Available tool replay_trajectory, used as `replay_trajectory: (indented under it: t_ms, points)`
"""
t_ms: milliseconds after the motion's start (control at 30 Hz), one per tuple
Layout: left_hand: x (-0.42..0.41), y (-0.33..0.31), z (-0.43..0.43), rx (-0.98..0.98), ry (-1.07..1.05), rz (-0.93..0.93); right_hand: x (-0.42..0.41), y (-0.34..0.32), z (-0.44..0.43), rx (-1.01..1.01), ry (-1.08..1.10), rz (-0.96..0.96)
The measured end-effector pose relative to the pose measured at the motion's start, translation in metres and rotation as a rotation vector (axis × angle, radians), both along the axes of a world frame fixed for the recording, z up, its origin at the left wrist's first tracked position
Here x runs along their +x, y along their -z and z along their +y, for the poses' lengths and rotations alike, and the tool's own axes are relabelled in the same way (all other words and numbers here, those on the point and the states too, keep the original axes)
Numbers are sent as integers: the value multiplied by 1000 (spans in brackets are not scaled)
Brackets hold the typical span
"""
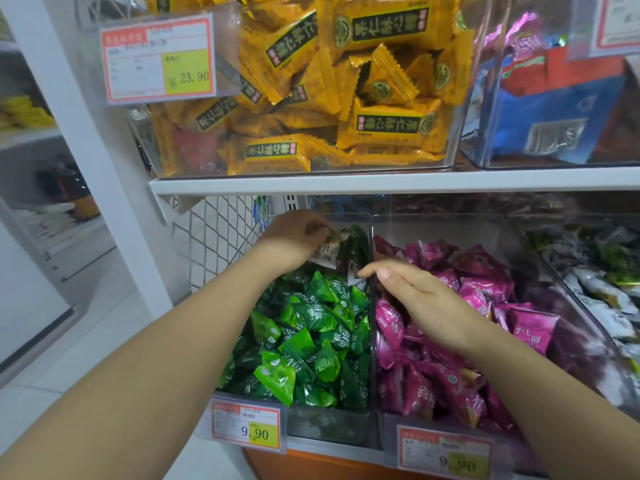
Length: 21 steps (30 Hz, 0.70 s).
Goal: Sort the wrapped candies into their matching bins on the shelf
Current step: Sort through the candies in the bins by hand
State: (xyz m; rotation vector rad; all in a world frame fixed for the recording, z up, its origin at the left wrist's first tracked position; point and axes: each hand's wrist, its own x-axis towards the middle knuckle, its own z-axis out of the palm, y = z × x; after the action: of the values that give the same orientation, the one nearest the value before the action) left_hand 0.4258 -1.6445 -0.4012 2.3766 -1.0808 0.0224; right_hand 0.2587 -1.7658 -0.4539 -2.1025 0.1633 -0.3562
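Note:
A clear bin (329, 431) on the lower shelf is full of green wrapped candies (311, 334). Beside it on the right, another clear bin (374, 306) holds magenta wrapped candies (460, 306). My left hand (294, 237) reaches to the back of the green bin, its curled fingers pinching a green and white wrapped candy (334, 242). Over the divider between the two bins lies my right hand (412, 292), fingers extended leftward, its fingertips touching a pale wrapper (355, 277) at the edge of the green bin.
The upper shelf (381, 181) carries a bin of yellow packets (332, 81) and a bin of blue and red packs (554, 98). At far right a third lower bin holds white and green wrapped candies (602, 289). Price tags (247, 424) hang on the bin fronts. A white mesh side panel (214, 237) stands at left.

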Motion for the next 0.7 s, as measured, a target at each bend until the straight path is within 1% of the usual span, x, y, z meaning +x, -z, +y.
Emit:
replay_trajectory:
  t_ms: [100, 200, 233, 267, 400, 700]
  points:
    - [-11, -3, -17, 78, 21, 36, 1, 0, 0, -9, 1, -5]
    - [-21, 8, -34, 299, 31, 56, -1, 0, 1, -6, 1, -7]
    - [-21, 14, -36, 344, 26, 50, -1, -1, 1, -2, -2, -11]
    - [-20, 19, -36, 354, 24, 67, -1, 0, 1, 1, -4, -15]
    - [-14, 34, -28, 248, 77, 172, -2, 0, 1, -3, -3, -12]
    - [-6, 31, -19, 337, 274, 351, -1, 0, 2, 11, 10, -9]
